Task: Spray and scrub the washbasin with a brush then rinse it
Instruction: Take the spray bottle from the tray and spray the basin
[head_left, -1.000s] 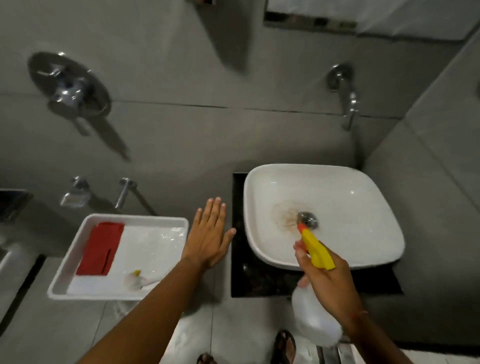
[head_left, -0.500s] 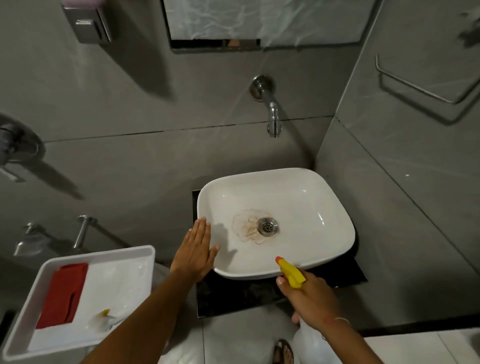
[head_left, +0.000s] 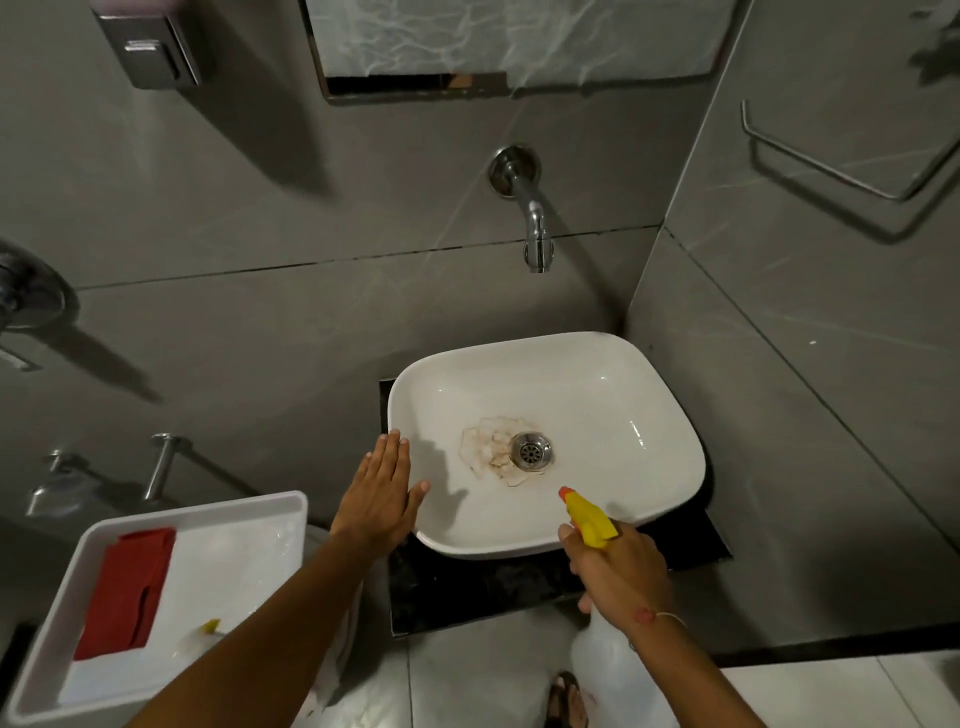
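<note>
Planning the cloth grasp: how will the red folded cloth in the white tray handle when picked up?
The red folded cloth is probably floppy: it lies flat in creased layers, so it may unfold when lifted. Likely light, and it may slide on the glossy white tray.

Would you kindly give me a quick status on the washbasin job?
Right hand gripping yellow-nozzled spray bottle, aimed at white ceramic washbasin. Left hand open, flat at rim. Brown stain by drain; nothing blocking.
</note>
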